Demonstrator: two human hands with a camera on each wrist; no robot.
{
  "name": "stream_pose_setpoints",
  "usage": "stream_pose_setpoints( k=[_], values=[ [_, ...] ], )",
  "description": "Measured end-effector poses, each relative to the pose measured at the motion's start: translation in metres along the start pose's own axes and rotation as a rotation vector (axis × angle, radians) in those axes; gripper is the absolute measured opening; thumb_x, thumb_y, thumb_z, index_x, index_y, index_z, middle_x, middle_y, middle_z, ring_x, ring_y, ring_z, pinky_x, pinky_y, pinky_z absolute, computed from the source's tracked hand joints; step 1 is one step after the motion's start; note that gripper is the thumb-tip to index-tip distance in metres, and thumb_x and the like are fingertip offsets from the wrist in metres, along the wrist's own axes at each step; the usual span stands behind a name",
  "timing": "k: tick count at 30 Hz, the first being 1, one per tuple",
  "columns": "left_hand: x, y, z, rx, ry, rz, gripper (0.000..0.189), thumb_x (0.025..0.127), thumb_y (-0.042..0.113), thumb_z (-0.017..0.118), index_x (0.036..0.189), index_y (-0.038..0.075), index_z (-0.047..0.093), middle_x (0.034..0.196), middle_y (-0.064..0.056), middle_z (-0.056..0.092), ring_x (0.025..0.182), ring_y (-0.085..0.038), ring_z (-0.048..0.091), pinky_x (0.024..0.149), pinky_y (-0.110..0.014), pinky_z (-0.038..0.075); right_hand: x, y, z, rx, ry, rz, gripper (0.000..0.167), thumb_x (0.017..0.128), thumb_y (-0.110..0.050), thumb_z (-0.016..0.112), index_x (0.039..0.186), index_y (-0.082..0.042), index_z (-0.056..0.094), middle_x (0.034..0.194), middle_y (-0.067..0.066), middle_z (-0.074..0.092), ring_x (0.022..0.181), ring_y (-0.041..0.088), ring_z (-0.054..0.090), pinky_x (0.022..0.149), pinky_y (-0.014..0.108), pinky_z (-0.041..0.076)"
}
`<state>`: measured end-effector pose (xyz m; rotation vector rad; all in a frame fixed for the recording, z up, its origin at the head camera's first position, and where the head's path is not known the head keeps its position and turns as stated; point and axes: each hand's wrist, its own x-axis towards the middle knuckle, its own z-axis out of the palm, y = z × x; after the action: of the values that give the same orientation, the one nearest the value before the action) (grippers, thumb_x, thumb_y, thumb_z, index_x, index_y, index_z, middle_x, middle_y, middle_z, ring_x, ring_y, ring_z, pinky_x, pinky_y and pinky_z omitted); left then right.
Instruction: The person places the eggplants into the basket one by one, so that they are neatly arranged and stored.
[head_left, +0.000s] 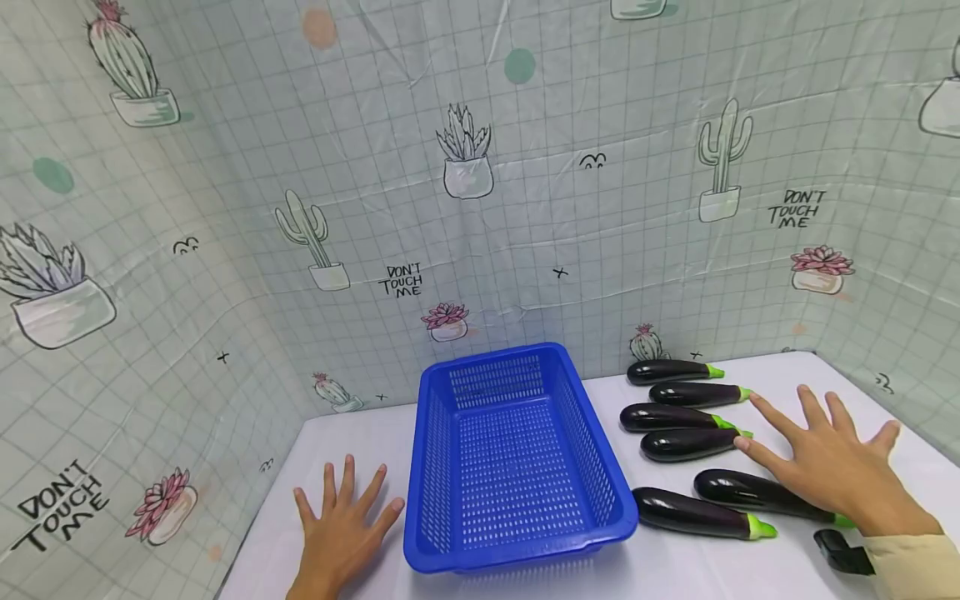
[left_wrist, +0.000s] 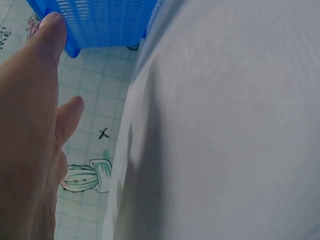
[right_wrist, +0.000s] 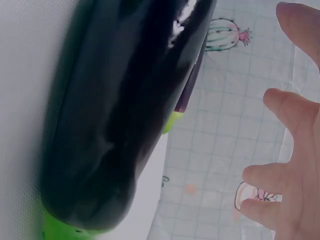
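Observation:
A blue plastic basket (head_left: 517, 546) with slotted walls stands in the middle of the white table, with nothing in it. Left of it is my left hand (head_left: 339, 527), fingers spread, thumb toward the basket's side; it holds nothing. Several dark eggplants (head_left: 690, 510) with green stem ends lie to the basket's right. My right hand (head_left: 840, 454) hovers over their stem ends with its fingers spread and grips nothing. In the right wrist view one eggplant (right_wrist: 120, 115) looms large beside the spread fingers (right_wrist: 290, 107).
White table (head_left: 360, 442) under everything. A cloth (head_left: 525, 242) printed with cacti and a grid hangs behind and on both sides. A small black object (head_left: 842, 552) shows by the right sleeve (head_left: 911, 567).

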<state>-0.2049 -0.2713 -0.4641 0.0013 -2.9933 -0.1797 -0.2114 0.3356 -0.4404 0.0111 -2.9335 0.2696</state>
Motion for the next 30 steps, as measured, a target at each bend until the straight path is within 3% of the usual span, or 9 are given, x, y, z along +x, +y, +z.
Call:
stream_pose_setpoints(
  k=[6, 10, 17, 24, 30],
  values=[
    [-0.002, 0.002, 0.0, -0.01, 0.011, 0.023, 0.073, 0.096, 0.069, 0.04, 0.151, 0.022, 0.048, 0.161, -0.023, 0.025, 0.148, -0.049, 0.009, 0.107, -0.074, -0.011, -0.002, -0.002, 0.001, 0.007, -0.002, -0.007, 0.083, 0.094, -0.073, 0.042, 0.16, -0.027, 0.025, 0.152, 0.042, 0.016, 0.135, 0.066, 0.011, 0.085, 0.089, -0.014],
    [-0.001, 0.003, 0.0, -0.045, 0.004, 0.03, 0.069, 0.099, 0.066, 0.037, 0.151, 0.021, 0.047, 0.158, -0.023, 0.031, 0.147, -0.049, 0.015, 0.108, -0.075, -0.008, -0.002, -0.004, 0.0, 0.007, 0.016, -0.025, 0.082, 0.094, -0.073, 0.043, 0.16, -0.028, 0.026, 0.15, 0.039, 0.021, 0.134, 0.063, 0.016, 0.085, 0.09, -0.01],
    [-0.002, 0.008, -0.002, -0.259, -0.017, 0.033, 0.058, 0.106, 0.051, 0.033, 0.149, 0.015, 0.05, 0.15, -0.022, 0.046, 0.143, -0.049, 0.03, 0.106, -0.077, -0.004, -0.003, -0.006, -0.001, 0.02, 0.042, -0.047, 0.079, 0.094, -0.07, 0.045, 0.159, -0.029, 0.029, 0.147, 0.039, 0.03, 0.131, 0.059, 0.025, 0.085, 0.091, -0.003],
    [-0.002, 0.015, -0.002, -0.417, -0.014, 0.033, 0.054, 0.109, 0.043, 0.033, 0.145, 0.008, 0.054, 0.146, -0.02, 0.051, 0.139, -0.048, 0.036, 0.106, -0.077, -0.002, -0.003, -0.005, 0.001, 0.071, 0.067, -0.071, 0.076, 0.096, -0.065, 0.049, 0.159, -0.029, 0.028, 0.144, 0.038, 0.035, 0.128, 0.057, 0.031, 0.086, 0.09, 0.006],
    [0.002, 0.019, 0.001, -0.59, 0.041, 0.122, 0.05, 0.11, 0.032, 0.032, 0.138, 0.001, 0.059, 0.14, -0.021, 0.056, 0.136, -0.047, 0.042, 0.105, -0.079, 0.002, -0.002, -0.006, 0.001, 0.093, 0.068, -0.103, 0.072, 0.098, -0.059, 0.051, 0.158, -0.025, 0.033, 0.142, 0.039, 0.04, 0.124, 0.06, 0.039, 0.086, 0.085, 0.023]
  ],
)
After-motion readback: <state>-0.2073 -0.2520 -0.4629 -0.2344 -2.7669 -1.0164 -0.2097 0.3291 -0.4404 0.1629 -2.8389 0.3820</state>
